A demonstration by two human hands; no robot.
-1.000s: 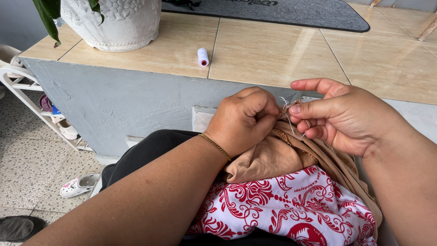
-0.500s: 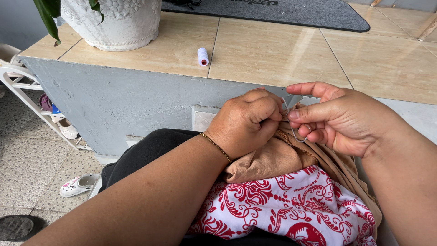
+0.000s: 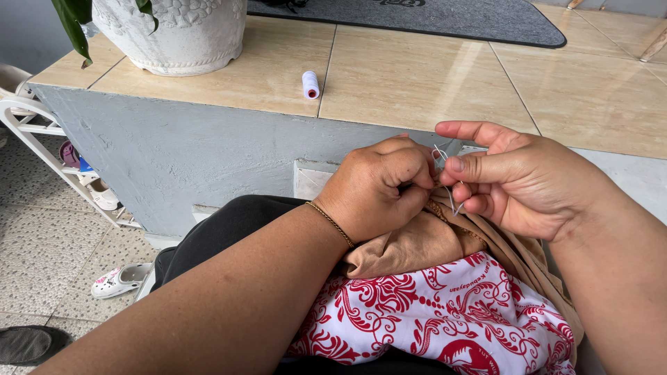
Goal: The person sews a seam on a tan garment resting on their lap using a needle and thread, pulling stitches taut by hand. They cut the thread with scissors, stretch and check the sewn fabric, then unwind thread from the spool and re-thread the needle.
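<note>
Your left hand (image 3: pixel 379 187) bunched the tan cloth (image 3: pixel 417 239) on your lap; your right hand (image 3: pixel 517 180), touching it from the right, pinched the white thread (image 3: pixel 450 198) running down between them.

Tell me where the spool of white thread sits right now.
In the head view the spool of white thread stands on the tiled ledge, up and left of the left hand, just right of the white plant pot.

Raised beige-tiled ledge (image 3: pixel 417 76) w/ grey cement face, white plant pot (image 3: pixel 174 35) top left, dark doormat (image 3: pixel 445 17) behind. Speckled floor (image 3: pixel 48 243) below left, white shoe rack (image 3: pixel 42 146), sandals. Soft daylight.
</note>
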